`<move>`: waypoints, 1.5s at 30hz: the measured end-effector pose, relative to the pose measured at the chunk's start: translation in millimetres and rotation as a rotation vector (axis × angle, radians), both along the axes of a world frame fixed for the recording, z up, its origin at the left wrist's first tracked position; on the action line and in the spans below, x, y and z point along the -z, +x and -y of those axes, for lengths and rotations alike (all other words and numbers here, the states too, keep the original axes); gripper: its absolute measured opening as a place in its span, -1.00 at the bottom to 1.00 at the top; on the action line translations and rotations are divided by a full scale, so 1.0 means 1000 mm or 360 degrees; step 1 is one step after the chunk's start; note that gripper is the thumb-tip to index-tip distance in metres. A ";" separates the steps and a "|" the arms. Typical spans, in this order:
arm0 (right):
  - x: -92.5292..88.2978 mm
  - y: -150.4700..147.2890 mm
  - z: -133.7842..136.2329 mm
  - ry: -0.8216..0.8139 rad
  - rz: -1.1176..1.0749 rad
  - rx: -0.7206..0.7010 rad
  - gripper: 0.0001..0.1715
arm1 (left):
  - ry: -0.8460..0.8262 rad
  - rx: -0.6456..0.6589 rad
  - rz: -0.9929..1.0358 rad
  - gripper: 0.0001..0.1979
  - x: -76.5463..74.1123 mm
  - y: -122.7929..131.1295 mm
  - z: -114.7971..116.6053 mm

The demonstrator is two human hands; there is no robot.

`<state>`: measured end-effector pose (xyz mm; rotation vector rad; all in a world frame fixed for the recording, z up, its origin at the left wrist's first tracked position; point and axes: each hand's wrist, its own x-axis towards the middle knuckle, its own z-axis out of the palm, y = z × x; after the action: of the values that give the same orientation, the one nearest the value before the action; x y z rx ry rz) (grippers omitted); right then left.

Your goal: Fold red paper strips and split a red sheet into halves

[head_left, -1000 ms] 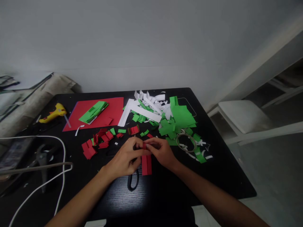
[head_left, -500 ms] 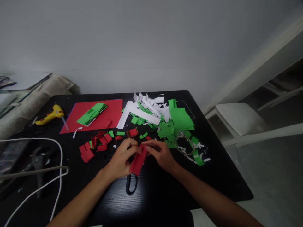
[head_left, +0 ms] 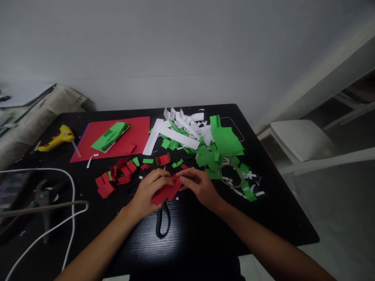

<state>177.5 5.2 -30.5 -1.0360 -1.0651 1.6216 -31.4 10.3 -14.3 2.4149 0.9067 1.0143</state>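
Observation:
Between my two hands is a folded piece of red paper (head_left: 167, 192). My left hand (head_left: 150, 190) is closed on its left side, fingers curled over the top. At its upper right corner, my right hand (head_left: 201, 187) pinches the paper between thumb and fingers. Just below the paper a black scissors handle (head_left: 163, 224) shows on the table; the rest of the scissors is mostly covered by my left hand and the paper. Folded red pieces (head_left: 105, 185), with a few green ones among them, lie to the left of my left hand.
On the black table (head_left: 205, 242) lie a red sheet (head_left: 137, 128) bearing a green paper stack (head_left: 111, 136), white scraps (head_left: 187, 125), green scraps (head_left: 227, 140) and a tape ring (head_left: 231, 175). A yellow glue gun (head_left: 58, 139), pliers (head_left: 43, 199) and a white cable (head_left: 73, 218) are at left.
The red paper has turned and opened out, now lying flatter and wider toward my left hand. My fingers have shifted slightly on it. The whole view has moved a little.

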 end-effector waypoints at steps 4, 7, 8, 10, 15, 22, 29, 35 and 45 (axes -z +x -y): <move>0.001 -0.001 -0.001 -0.0095 -0.0074 0.0021 -0.67 | 0.0029 0.0025 -0.0015 -0.84 0.001 -0.003 -0.001; 0.002 0.000 -0.002 -0.0114 -0.0097 -0.0002 -0.63 | 0.0016 0.0054 -0.0032 -0.83 0.000 -0.003 -0.001; 0.002 0.000 -0.003 -0.0116 -0.0108 -0.0010 -0.62 | 0.0014 0.0053 -0.0031 -0.82 0.000 -0.002 0.000; 0.003 0.001 -0.004 -0.0129 -0.0136 0.0002 -0.63 | 0.0014 -0.0002 0.0011 -0.77 0.000 -0.001 0.001; 0.003 0.003 -0.008 -0.0198 -0.0135 0.0183 -0.68 | -0.0107 -0.0288 0.0206 -0.61 0.004 -0.002 0.005; 0.000 0.004 -0.008 -0.0245 -0.0172 0.0321 -0.69 | -0.0177 -0.0346 0.0182 -0.48 0.004 -0.011 0.004; 0.004 -0.001 -0.005 -0.0242 -0.0137 0.0283 -0.63 | -0.0150 -0.0628 0.0176 -0.55 0.011 0.001 0.005; 0.005 -0.005 0.000 -0.0270 -0.0102 0.0138 -0.55 | -0.0356 -0.0738 0.0615 -0.33 0.013 0.010 0.002; 0.008 -0.011 0.005 -0.0188 -0.0117 0.0056 -0.56 | -0.0601 -0.0662 0.0586 -0.70 0.001 0.009 0.002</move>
<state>166.7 0.1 -38.6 -1.0578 -0.9065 1.6978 -22.7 8.0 -15.7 1.6950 1.3474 1.2435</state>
